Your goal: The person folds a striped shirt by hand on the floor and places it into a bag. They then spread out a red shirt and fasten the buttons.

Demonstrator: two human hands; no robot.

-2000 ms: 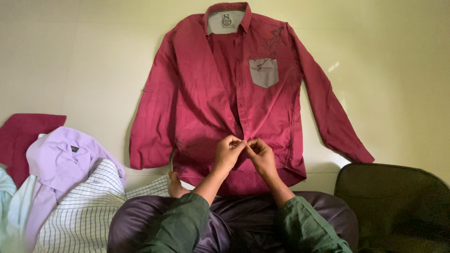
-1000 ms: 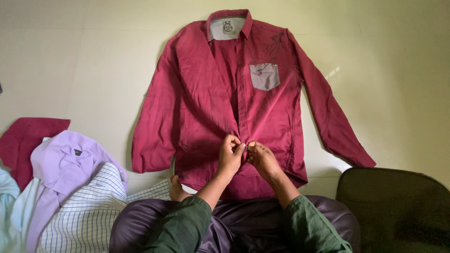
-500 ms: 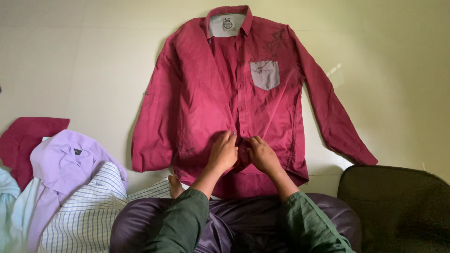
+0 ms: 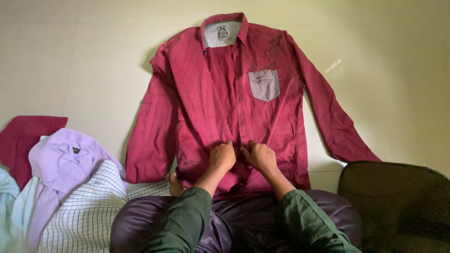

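Observation:
A maroon long-sleeved shirt (image 4: 206, 89) with a grey chest pocket (image 4: 264, 85) lies spread flat on the pale floor, collar away from me. My left hand (image 4: 222, 157) and my right hand (image 4: 259, 157) rest side by side on its lower front, fingers curled and pinching the fabric on either side of the button strip. My green sleeves and purple-clad legs fill the bottom of the view, and the shirt's hem reaches my lap.
At the left lies a heap of clothes: a lilac shirt (image 4: 61, 161), a white checked shirt (image 4: 89, 211) and a dark red garment (image 4: 23, 136). A dark olive cushion (image 4: 398, 206) sits at the lower right. A bare foot (image 4: 174, 183) shows by the hem.
My hands were lifted, pinching the button strip together; they have dropped onto the shirt. The shirt front now lies flatter and has been drawn slightly toward me.

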